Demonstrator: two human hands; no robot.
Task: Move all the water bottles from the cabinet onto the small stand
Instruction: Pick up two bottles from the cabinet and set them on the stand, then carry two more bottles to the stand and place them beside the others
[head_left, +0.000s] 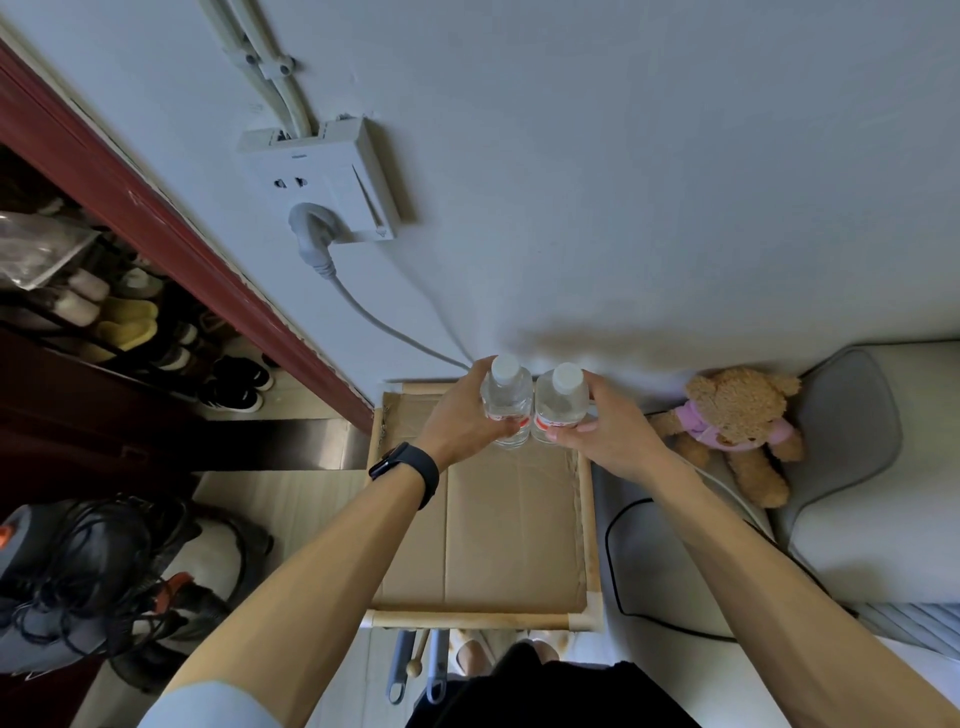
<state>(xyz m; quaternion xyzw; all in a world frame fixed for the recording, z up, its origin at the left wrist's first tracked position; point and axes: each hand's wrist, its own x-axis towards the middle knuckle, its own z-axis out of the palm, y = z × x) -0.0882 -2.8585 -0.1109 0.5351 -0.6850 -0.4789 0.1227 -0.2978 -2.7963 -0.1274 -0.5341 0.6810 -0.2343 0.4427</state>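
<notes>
Left grip (462, 421) wrapped round the body of the left bottle (506, 402); right grip (608, 431) likewise holding the right bottle (561, 402). Both bottles stand upright, side by side and touching, white caps on, at the far end of the stand (483, 619) over its cardboard (509, 525). Whether their bases rest on it cannot be told. Judgement: clear thin plastic, apparently filled, so moderately heavy; walls will give under a hard squeeze and are smooth. Best held at mid-body by the label, not the cap. A teddy bear (737, 421) sits just right of the stand.
</notes>
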